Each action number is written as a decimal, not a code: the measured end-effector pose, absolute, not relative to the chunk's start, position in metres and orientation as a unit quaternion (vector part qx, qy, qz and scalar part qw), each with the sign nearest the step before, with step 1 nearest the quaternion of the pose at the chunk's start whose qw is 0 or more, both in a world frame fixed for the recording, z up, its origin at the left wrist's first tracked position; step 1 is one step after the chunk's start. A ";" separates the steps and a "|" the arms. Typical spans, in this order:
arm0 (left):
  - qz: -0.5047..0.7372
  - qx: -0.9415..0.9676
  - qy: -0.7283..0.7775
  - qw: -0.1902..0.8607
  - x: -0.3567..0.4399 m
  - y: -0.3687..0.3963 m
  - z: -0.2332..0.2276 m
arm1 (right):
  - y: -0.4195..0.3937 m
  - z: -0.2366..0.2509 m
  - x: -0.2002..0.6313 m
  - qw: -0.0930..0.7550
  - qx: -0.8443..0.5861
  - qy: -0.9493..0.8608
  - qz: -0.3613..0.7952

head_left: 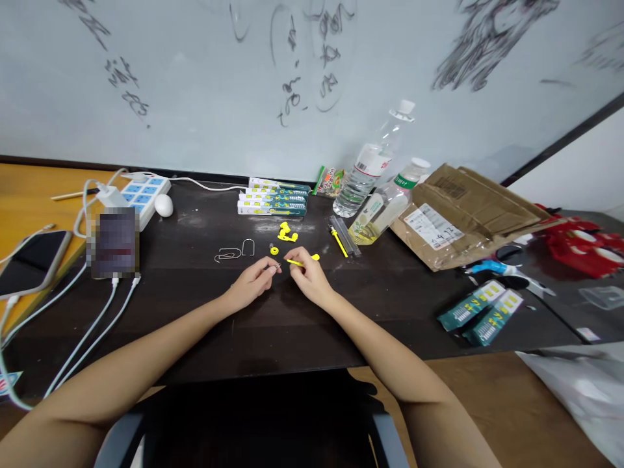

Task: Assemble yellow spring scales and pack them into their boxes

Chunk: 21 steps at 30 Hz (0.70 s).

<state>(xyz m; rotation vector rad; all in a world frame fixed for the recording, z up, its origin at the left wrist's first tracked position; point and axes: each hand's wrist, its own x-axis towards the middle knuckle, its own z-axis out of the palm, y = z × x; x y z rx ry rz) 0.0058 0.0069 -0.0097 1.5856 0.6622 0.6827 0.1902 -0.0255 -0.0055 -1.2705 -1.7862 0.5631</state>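
Both forearms are bare to past the elbow, with no sleeves, rings, watch or gloves.

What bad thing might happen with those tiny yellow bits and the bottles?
The left hand pinches a tiny metal piece; if it slips, it might vanish on the dark table. The loose yellow parts by the right hand may get knocked away. The tilted bottle close by might roll onto them.
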 end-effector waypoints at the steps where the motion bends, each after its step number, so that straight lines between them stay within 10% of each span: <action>1: 0.296 0.688 0.284 0.599 0.006 0.007 -0.010 | -0.026 -0.006 0.189 0.428 -0.504 -0.706 0.254; 21: 0.288 0.823 0.332 0.359 0.001 0.003 -0.005 | -0.023 -0.008 0.186 0.462 -0.469 -0.648 0.383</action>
